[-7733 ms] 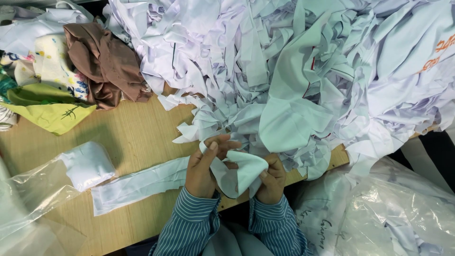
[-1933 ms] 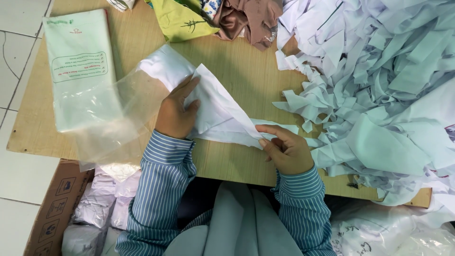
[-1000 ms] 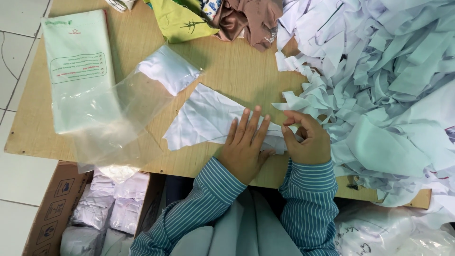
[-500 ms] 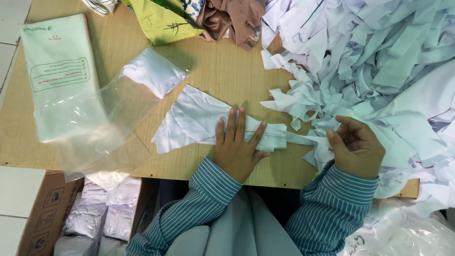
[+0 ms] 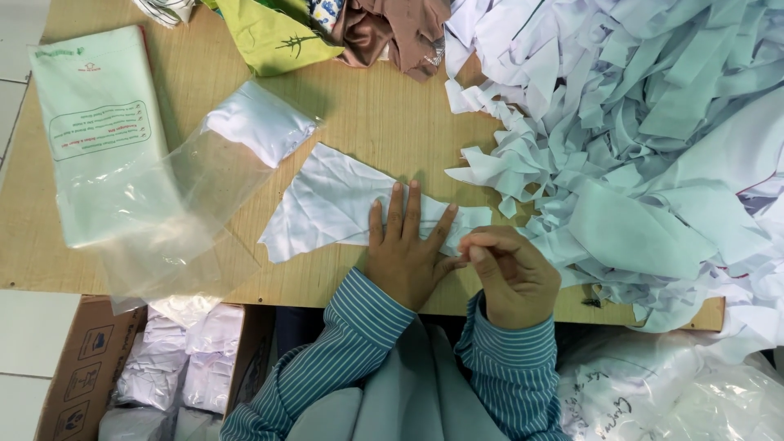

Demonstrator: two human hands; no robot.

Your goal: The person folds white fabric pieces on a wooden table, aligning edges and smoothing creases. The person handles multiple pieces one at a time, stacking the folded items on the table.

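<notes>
Your left hand [image 5: 404,257] lies flat, fingers spread, on the white cloth [image 5: 327,204] at centre frame; your right hand [image 5: 506,273] pinches its end. Pulling unevenly could bunch the cloth.

The wooden table [image 5: 384,122] carries a white cloth piece [image 5: 327,204], plastic bags [image 5: 122,163] and a scrap heap [image 5: 637,122].

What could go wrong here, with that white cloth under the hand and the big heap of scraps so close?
The left hand pins only one end of the white cloth, so the loose end could bunch up. The right hand pinches the cloth beside the heap of white scraps, so stray strips might get caught in. The clear plastic bag hangs over the table edge and could slide off.
</notes>
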